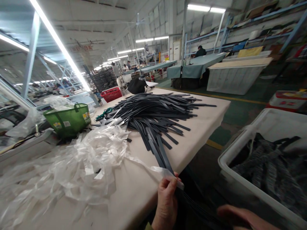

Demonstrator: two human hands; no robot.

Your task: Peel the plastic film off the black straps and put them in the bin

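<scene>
At the near table edge, my left hand (166, 199) is closed with thumb and fingers pressed round a clear plastic strip (159, 170) and the dark straps (163, 153) under it. The straps run from the table through this hand and hang down past the edge. My right hand (244, 217) is low on the right, smeared by motion and partly cut off, near the hanging lengths; its fingers are unclear. A large heap of flat dark straps (153, 108) lies across the table. Left of it spreads a pile of crumpled clear plastic strips (96, 159).
A green bag (69, 119) stands at the table's left, with a red basket (111, 94) and black cloth item (136, 85) behind. On the right, a white bin (225, 159) holds dark wrapped bundles. Several people work at far tables.
</scene>
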